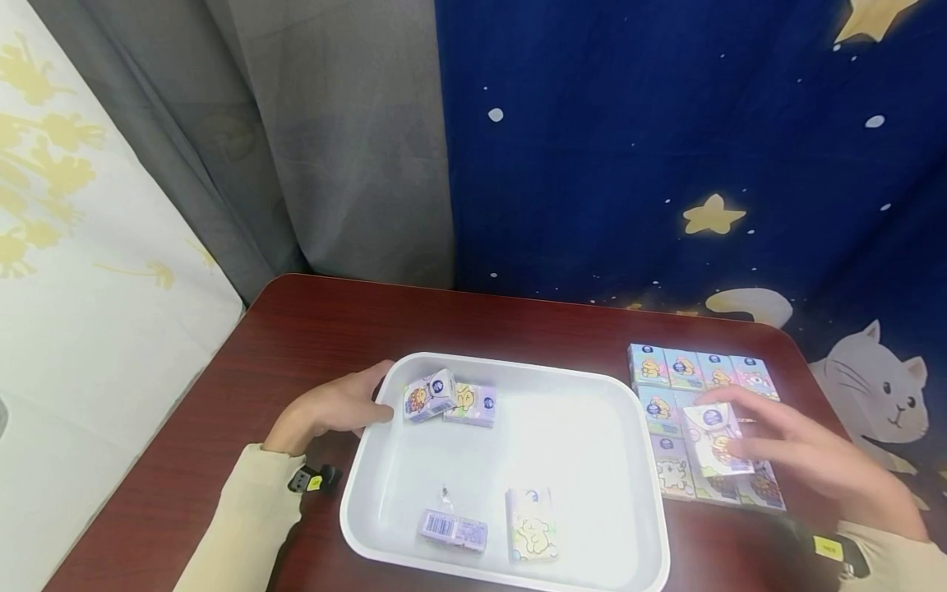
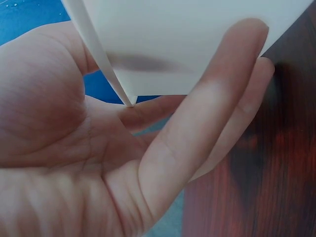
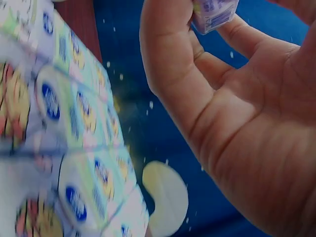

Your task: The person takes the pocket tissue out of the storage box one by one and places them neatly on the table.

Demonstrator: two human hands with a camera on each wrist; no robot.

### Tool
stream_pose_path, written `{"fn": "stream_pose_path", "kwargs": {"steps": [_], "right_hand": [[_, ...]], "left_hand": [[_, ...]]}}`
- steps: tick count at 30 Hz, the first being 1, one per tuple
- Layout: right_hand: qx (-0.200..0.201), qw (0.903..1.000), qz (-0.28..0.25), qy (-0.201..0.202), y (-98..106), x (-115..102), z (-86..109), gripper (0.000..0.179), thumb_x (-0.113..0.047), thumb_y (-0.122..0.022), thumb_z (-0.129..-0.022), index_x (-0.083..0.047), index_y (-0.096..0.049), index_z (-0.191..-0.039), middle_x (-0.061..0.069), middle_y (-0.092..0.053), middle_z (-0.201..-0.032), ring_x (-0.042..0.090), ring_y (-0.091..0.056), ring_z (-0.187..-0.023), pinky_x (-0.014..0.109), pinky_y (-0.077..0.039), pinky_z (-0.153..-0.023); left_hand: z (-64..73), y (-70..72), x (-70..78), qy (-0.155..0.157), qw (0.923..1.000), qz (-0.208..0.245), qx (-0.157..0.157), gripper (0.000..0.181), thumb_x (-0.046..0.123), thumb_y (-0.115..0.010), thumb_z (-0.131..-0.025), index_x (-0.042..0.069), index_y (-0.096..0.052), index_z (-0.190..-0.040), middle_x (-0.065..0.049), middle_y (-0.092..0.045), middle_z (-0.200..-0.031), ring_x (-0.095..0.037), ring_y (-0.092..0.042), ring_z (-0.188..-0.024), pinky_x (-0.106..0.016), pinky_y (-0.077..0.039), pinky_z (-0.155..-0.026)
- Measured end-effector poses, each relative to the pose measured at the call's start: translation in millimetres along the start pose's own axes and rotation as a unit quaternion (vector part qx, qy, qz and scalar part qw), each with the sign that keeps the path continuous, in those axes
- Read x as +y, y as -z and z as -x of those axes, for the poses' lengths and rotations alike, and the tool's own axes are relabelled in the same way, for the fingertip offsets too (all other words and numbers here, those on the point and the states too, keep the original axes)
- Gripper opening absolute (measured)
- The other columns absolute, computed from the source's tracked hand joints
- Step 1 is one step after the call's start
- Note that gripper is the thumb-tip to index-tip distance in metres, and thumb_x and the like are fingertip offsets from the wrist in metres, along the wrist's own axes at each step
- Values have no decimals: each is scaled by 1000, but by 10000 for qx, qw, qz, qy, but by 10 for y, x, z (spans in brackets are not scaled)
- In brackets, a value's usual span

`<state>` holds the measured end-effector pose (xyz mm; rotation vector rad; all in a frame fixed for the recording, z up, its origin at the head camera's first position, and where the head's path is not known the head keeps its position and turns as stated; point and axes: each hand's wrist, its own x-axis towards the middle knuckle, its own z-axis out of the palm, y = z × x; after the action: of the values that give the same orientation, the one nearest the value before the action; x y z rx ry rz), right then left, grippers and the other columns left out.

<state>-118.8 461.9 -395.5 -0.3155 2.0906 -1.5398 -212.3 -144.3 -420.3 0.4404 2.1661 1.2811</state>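
On the left, the left hand (image 1: 336, 411) has the wall of the white tray (image 1: 580, 444) gripped at its far corner, digits to either side; a steady hold there, not a lift, looks best. Inside that corner, a tilted pack (image 1: 429, 397) overlaps a lilac pack (image 1: 476, 404). Near the tray's front, an edge-on pack (image 1: 453, 530) shows its barcode, and right of it a cream pack (image 1: 533, 526) lies flat. Just beside the tray, the block of packs (image 1: 666, 411) sits in tidy rows on the table (image 1: 355, 321). And over that block, here's the held pack (image 1: 709, 448), pinched between thumb and fingers of the right hand (image 1: 810, 452)! How hard, I can't tell. A light squeeze should spare the soft-looking wrapper; level and slow, with fingertips clear of those neat rows, seems the way.
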Motion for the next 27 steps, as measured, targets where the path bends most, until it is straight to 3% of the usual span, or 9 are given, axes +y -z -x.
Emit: {"fn": "stream_pose_path", "kwargs": {"steps": [3,7,9,12,16,23,27], "right_hand": [[-147,9950,-940,-290,72,109,93,54,-1,-48,-113,-30,-51,-159,6,-69,-140,37,-73,-115,51,-65,-94],[6,9841,-1596,-781,154,255,227,55,-3,-46,-115,-34,-50,-160,6,-68,-144,39,-70,-123,53,-62,-101],[204,9819,-1578,-1023,193,329,289,54,-7,-46,-116,-40,-51,-159,-1,-67,-145,36,-70,-124,50,-61,-103],[488,9833,-1390,-1066,250,460,376,55,-7,-48,-116,-44,-55,-155,-8,-68,-141,32,-71,-122,48,-62,-101],[994,9787,-1037,-1468,297,563,476,51,-13,-56,-114,-48,-56,-151,-10,-68,-135,31,-71,-118,46,-63,-97],[1022,9693,-1384,-1755,403,692,627,51,-14,-55,-116,-54,-55,-147,-10,-71,-135,34,-70,-119,48,-62,-99],[1306,9707,-944,-1781,444,798,714,51,-16,-59,-115,-54,-51,-148,-20,-69,-131,28,-71,-115,47,-63,-94]], "left_hand": [[-3,-1,5,-13,10000,39,-15,72,4,-78,-98,-1,-37,-157,-21,-70,-118,-34,-80,-89,-52,-68,-68],[-5,0,9,-3,10000,56,-34,72,4,-78,-98,-1,-37,-157,-21,-70,-118,-34,-80,-89,-52,-68,-68],[-3,2,11,-8,10000,50,-35,72,4,-78,-98,-1,-37,-157,-21,-70,-118,-34,-80,-88,-52,-68,-67],[2,2,13,18,10000,36,-17,71,4,-78,-98,-1,-38,-156,-20,-71,-117,-34,-80,-88,-51,-68,-68],[8,1,17,28,10000,2,-17,70,5,-78,-98,-1,-38,-156,-20,-71,-116,-33,-80,-88,-51,-68,-68],[8,4,14,3,10000,-16,-41,72,6,-79,-98,-1,-37,-157,-20,-71,-118,-33,-80,-90,-51,-69,-69],[5,0,9,8,10000,-27,-27,73,7,-80,-98,0,-38,-157,-20,-71,-118,-33,-79,-89,-51,-68,-68]]}}
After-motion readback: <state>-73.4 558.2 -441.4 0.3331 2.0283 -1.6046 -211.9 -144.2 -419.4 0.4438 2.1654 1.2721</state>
